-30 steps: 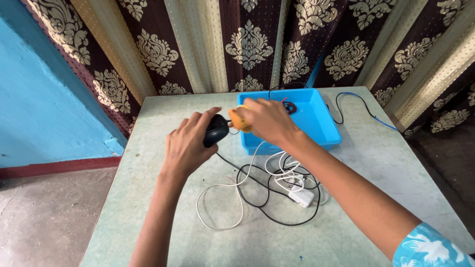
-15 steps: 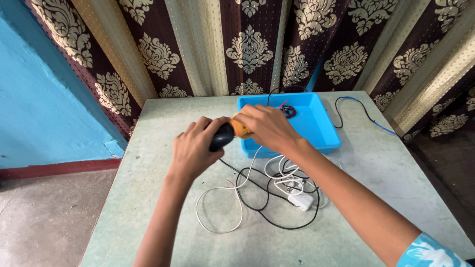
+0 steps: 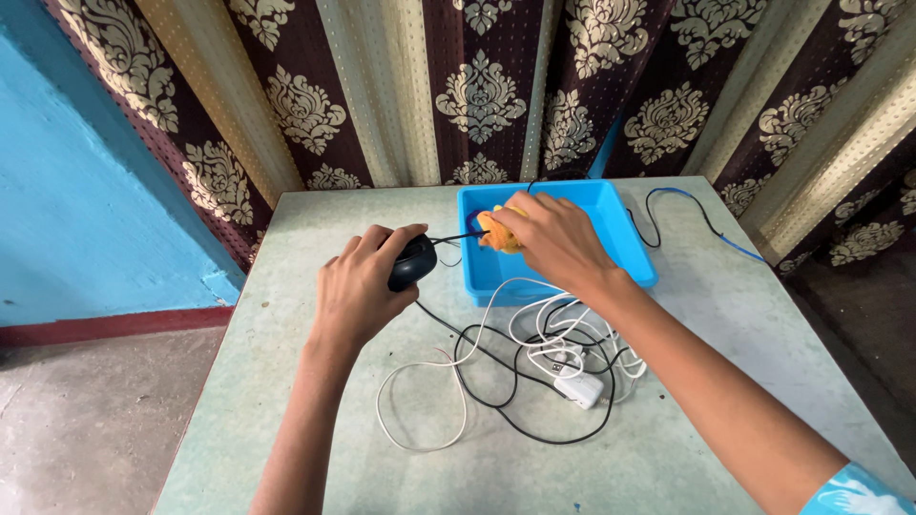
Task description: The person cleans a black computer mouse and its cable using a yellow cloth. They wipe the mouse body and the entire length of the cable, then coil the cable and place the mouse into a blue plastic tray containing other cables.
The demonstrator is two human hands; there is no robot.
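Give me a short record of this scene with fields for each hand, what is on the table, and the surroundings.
left hand: grips a black computer mouse above the table
right hand: holds an orange cloth around the mouse's black cord, over the blue tray
blue tray: at the far side of the table, its contents hidden by the hand
cables: tangled white cable and black cable, with a white charger plug
table: pale, speckled top
backdrop: brown patterned curtain, blue wall at left
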